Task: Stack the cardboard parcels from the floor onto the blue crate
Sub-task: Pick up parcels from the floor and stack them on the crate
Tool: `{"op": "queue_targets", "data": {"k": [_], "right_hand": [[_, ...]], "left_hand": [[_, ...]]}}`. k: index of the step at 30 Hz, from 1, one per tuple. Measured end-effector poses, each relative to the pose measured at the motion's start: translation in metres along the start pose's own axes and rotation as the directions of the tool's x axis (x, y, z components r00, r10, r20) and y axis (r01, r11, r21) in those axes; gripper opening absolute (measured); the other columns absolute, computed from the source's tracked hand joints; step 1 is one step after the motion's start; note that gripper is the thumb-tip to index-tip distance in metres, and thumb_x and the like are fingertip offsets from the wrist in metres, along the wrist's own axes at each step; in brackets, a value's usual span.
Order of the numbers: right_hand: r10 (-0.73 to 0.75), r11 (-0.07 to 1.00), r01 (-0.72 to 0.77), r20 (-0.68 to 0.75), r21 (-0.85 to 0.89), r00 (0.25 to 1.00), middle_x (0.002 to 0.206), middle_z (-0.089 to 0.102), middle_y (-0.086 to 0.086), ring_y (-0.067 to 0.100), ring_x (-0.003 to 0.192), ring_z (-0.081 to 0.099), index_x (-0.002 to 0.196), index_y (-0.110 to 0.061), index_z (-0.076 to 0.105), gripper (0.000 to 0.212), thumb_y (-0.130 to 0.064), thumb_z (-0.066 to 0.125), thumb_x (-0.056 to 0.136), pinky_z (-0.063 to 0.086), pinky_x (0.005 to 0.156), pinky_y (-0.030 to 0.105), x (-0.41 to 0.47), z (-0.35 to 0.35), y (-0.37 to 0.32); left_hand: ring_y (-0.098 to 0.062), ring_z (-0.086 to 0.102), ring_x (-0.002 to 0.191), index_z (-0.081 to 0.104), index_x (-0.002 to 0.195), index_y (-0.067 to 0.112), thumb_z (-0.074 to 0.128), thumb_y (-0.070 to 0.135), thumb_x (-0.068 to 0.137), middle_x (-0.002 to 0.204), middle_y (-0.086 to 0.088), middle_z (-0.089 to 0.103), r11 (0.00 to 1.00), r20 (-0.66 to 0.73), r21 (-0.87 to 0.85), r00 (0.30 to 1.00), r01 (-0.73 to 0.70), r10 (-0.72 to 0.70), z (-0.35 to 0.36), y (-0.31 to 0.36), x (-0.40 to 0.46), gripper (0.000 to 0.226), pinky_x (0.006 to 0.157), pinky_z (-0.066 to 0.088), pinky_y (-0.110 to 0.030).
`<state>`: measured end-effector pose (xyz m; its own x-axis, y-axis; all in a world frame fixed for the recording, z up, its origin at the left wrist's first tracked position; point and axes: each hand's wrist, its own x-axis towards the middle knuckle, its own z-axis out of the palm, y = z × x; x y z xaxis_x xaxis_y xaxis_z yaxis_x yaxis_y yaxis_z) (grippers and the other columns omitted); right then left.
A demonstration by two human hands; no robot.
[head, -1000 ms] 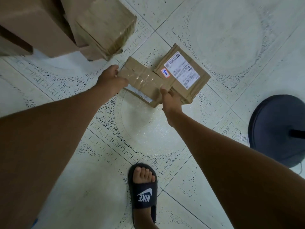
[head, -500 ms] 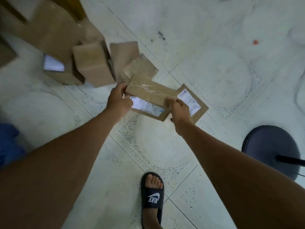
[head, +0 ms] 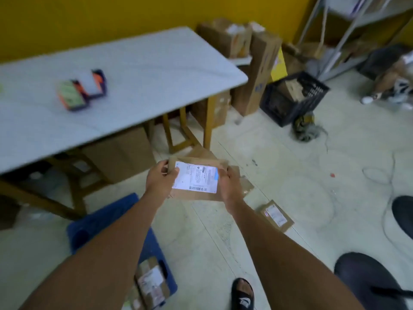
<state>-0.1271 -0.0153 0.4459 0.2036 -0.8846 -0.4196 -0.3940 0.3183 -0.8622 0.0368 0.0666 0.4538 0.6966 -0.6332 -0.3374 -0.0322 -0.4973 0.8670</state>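
I hold a flat cardboard parcel (head: 196, 195) in the air before me, its white shipping label facing me. My left hand (head: 159, 180) grips its left edge and my right hand (head: 230, 186) grips its right edge. The blue crate (head: 98, 222) stands on the floor at the lower left, partly hidden by my left forearm. A labelled parcel (head: 152, 283) lies on it. Another flat parcel (head: 276, 215) lies on the floor to the right, and more cardboard (head: 244, 186) shows behind my right hand.
A white-topped table (head: 134, 70) on wooden legs stands at the left, with small colourful boxes (head: 81, 91) on it and cartons beneath. Tall cartons (head: 257, 72), a black crate (head: 292, 97) and metal shelving (head: 348, 41) fill the back right. A dark round base (head: 366, 280) sits lower right.
Both hands have lifted the parcel off the floor and turned its label towards me. My head has risen, so the view now takes in the table, crate and room.
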Motion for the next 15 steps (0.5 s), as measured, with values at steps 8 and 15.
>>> {"op": "queue_targets", "data": {"k": [8, 15], "right_hand": [[-0.323, 0.939, 0.325, 0.032, -0.111, 0.946, 0.110, 0.067, -0.002, 0.019, 0.099, 0.064, 0.119, -0.023, 0.062, 0.044, -0.051, 0.048, 0.088, 0.054, 0.080, 0.031, -0.144, 0.061, -0.166], [-0.339, 0.898, 0.383, 0.213, -0.217, 0.916, 0.097, 0.068, -0.005, 0.014, 0.085, 0.067, 0.104, -0.028, 0.060, 0.021, -0.043, 0.050, 0.094, 0.059, 0.076, 0.034, -0.167, 0.119, -0.152]], "left_hand": [[-0.021, 0.062, 0.087, 0.059, 0.125, 0.018, 0.056, 0.030, 0.094, 0.105, -0.004, 0.064, 0.995, -0.195, -0.015, 0.976, -0.100, 0.095, -0.202, 0.120, -0.091, 0.034, 0.059, 0.050, -0.025], [-0.017, 0.062, 0.088, 0.060, 0.122, 0.015, 0.056, 0.028, 0.095, 0.114, -0.006, 0.067, 0.999, -0.261, -0.033, 0.965, -0.022, 0.013, -0.256, 0.065, -0.105, 0.031, 0.060, 0.051, -0.023]]}}
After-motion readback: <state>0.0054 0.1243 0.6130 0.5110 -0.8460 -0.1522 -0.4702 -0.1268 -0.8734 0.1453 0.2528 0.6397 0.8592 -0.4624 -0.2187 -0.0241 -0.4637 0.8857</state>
